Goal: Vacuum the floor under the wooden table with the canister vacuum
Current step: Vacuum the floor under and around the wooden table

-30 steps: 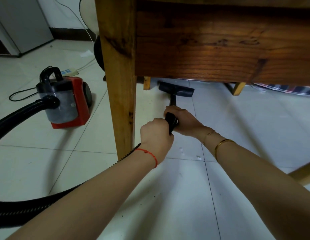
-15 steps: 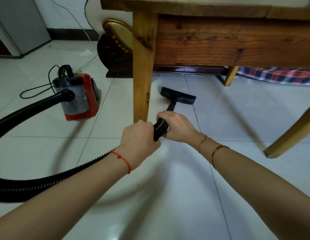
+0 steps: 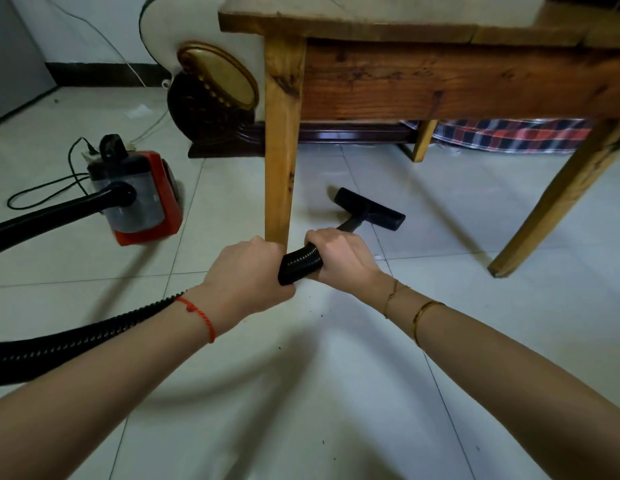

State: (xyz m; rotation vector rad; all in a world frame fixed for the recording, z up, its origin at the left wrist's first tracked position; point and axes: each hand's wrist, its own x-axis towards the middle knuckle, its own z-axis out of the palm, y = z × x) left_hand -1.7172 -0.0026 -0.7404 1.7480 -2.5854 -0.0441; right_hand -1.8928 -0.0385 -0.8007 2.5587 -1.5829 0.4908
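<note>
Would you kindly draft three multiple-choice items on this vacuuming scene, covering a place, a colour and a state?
1. Where is the floor nozzle?
A. on the tiles under the wooden table
B. on the tabletop
C. beside the canister vacuum

2. What colour is the cord on the left wrist?
A. gold
B. red
C. blue

3. What do the hands do?
A. both hang idle
B. only one holds the hose
C. both grip the hose

Key: 1 A, it lies on tile between the legs. 2 B, a red string circles that wrist. 3 C, left hand and right hand wrap it.
</note>
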